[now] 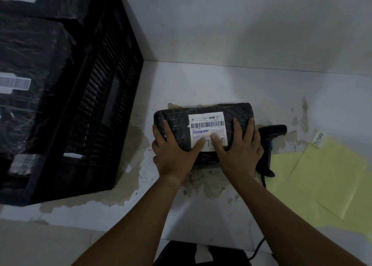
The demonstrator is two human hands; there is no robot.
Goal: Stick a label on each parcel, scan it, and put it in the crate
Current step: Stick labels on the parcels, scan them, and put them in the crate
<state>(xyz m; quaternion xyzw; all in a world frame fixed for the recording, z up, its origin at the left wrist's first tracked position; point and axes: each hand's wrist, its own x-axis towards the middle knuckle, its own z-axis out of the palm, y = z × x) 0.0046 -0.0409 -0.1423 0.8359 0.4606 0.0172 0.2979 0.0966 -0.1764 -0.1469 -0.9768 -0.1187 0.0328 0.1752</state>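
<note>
Hands lie flat on the parcel (177, 117), left hand (173, 152) on its left part, right hand (240, 151) on its right; fingers are extended and grasp nothing, and both thumbs press the lower part of the white barcode label (207, 124). Parcel, wrapped in black film, sits on the white bench (201, 80) with a black handheld scanner (273, 129) just beside its right end. Black slatted crate (104, 104) stands to the left holding other labelled black parcels (34, 50); pale yellow sheets (326, 175) lie at far right.
</note>
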